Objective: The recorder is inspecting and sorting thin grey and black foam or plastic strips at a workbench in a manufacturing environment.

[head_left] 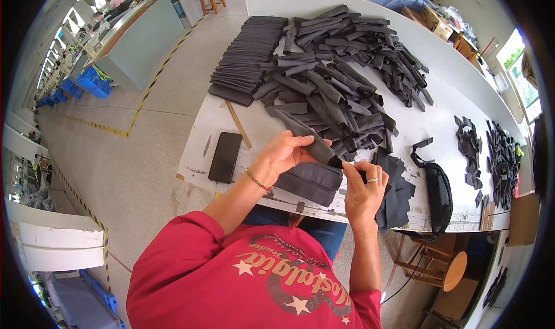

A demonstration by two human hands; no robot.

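Note:
A dark grey fabric tube [322, 151] lies slantwise between my hands, above the near edge of the white table [196, 138]. My left hand [286, 151] grips it along its middle, thumb on top. At its near right end, my right hand [365, 189] pinches with thumb and fingertips beside a small black part; whether that is a separate piece I cannot tell. Under the tube sits a folded dark fabric bundle [309, 184]. Just beyond my hands is a loose heap of similar tubes [341, 92]. Flat dark fabric pieces [396, 184] lie right of my right hand.
A neat row of tubes [245, 51] lies at the far left. Left of my hands are a black phone [225, 157] and a thin wooden stick [237, 124]. A black mesh pouch [438, 196] and small dark strips [502, 161] occupy the right. A wooden stool [454, 270] stands below.

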